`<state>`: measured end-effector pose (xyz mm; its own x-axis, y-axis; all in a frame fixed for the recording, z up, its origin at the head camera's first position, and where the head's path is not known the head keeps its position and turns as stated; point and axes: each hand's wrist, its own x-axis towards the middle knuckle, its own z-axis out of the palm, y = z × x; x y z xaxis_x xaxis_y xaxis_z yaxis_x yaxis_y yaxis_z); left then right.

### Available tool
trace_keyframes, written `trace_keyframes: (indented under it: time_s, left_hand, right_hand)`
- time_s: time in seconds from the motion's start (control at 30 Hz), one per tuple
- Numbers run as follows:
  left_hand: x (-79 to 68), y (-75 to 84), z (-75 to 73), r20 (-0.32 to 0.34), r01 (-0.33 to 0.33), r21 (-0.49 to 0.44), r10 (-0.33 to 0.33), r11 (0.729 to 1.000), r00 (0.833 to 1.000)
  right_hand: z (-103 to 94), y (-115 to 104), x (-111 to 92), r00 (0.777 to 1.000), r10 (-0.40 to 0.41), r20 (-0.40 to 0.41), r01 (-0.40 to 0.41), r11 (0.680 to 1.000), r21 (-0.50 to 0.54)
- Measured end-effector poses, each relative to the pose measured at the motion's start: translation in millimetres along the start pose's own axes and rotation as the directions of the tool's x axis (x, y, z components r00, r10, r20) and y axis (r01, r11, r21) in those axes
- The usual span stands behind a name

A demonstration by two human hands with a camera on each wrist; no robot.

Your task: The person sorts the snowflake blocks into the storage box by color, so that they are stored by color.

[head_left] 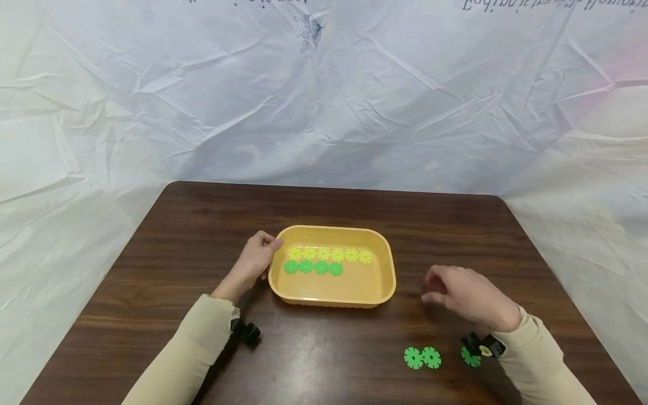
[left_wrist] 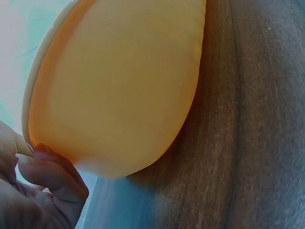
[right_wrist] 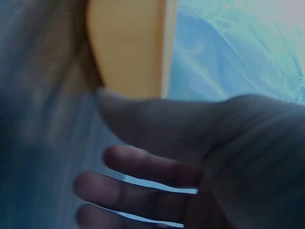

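My left hand (head_left: pixel 255 256) grips the left rim of a yellow plastic tray (head_left: pixel 329 295), thumb on top and fingers curled beneath the edge. The left wrist view shows the fingertips (left_wrist: pixel 45 152) pinching that rim. Inside lie several yellow snowflake discs (head_left: pixel 337 255) in a row at the back, with several green snowflake discs (head_left: pixel 321 267) in a shorter row in front. My right hand (head_left: pixel 471 292) is over the table right of the tray, holding nothing, its fingers loosely bent and the thumb (right_wrist: pixel 152 124) apart from them in the right wrist view.
Two green discs (head_left: pixel 422 357) lie side by side on the dark wooden table (head_left: pixel 324 360), front right. Another green disc (head_left: pixel 471 357) is partly hidden under the right wrist's camera (head_left: pixel 483 344). A pale wrinkled cloth (head_left: pixel 324 112) hangs behind the table and along both sides.
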<state>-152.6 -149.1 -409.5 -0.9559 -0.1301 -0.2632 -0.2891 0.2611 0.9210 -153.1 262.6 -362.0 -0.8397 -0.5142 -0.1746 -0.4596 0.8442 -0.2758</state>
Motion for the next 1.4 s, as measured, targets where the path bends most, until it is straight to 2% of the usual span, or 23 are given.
trace_keyframes:
  time_s: [0.13,0.4,0.67,1.1,1.4]
  left_hand:
    - [0.0,-0.9,-0.6,0.003,0.0,0.002,0.0,1.0,1.0]
    - [0.6,-1.6,-0.8,0.005,-0.009,-0.002,0.009,1.0,1.0]
    - [0.2,-0.7,-0.2,0.005,-0.004,0.003,0.004,1.0,1.0]
    - [0.6,-3.2,0.7,0.0,-0.012,0.002,0.012,1.0,1.0]
    - [1.3,-3.0,1.2,-0.007,-0.011,0.006,0.011,1.0,1.0]
  right_hand:
    - [11.5,0.5,-6.4,0.992,0.022,0.12,-0.025,0.999,0.029]
    - [31.0,-9.8,-13.7,0.98,-0.029,0.196,0.026,1.0,0.017]
    - [39.8,-15.4,-14.0,0.987,-0.071,0.144,0.078,0.996,-0.045]
    - [40.7,-11.7,-11.1,0.981,-0.15,0.124,0.151,0.989,0.006]
    - [37.1,-14.5,-10.9,0.978,-0.102,0.184,0.107,0.994,-0.017]
